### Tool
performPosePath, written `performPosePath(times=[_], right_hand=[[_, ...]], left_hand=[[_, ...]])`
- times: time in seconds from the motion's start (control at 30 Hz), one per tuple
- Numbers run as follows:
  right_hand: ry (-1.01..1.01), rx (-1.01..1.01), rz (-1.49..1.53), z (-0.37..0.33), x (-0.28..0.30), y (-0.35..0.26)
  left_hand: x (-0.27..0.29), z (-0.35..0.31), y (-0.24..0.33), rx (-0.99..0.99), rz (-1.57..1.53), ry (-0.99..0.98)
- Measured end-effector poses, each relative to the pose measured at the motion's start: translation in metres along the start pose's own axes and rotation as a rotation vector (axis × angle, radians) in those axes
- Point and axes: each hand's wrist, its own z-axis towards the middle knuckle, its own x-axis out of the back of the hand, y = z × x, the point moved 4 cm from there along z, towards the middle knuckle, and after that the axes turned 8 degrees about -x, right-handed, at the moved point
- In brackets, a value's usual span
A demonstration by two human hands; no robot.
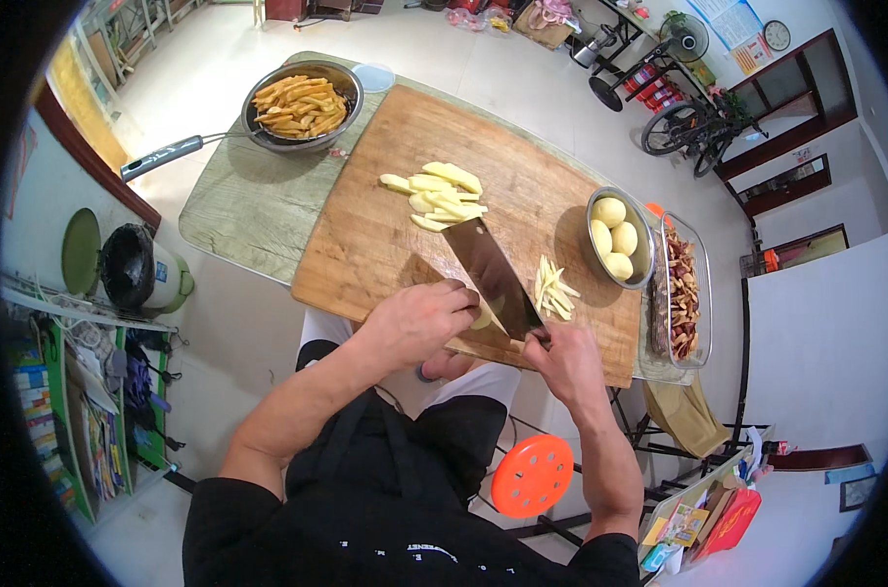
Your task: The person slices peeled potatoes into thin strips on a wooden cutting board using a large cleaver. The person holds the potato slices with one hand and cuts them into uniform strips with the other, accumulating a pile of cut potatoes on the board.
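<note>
A wooden cutting board (pixel 365 215) lies in front of me. On it my right hand (pixel 569 360) grips the handle of a cleaver (pixel 488 262), its broad blade slanting away to the left. Close by the blade, near the board's front edge, my left hand (pixel 419 321) has its fingers curled down over a pale potato piece (pixel 482 315), partly hidden by them. Thick peeled potato slices (pixel 444 194) are heaped beyond the blade's far end. Thin potato strips (pixel 555 288) form a small pile to the right of the cleaver.
A metal bowl (pixel 592 252) of peeled potatoes sits at the board's right, beside a clear rectangular dish (pixel 703 293) of reddish-brown pieces. Far left, a long-handled metal pan (pixel 354 115) holds yellow-brown strips. An orange stool (pixel 532 476) stands below the table (pixel 233 210).
</note>
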Motion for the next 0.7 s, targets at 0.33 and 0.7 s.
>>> performPosePath(times=[0.33, 0.7], right_hand=[[-0.079, 0.017, -0.148, 0.002, 0.008, -0.006], [-0.030, -0.037, -0.050, 0.000, 0.002, -0.009]], left_hand=[[-0.006, -0.003, -0.002, 0.045, -0.049, -0.060], [-0.005, -0.004, -0.001, 0.017, -0.009, -0.026]])
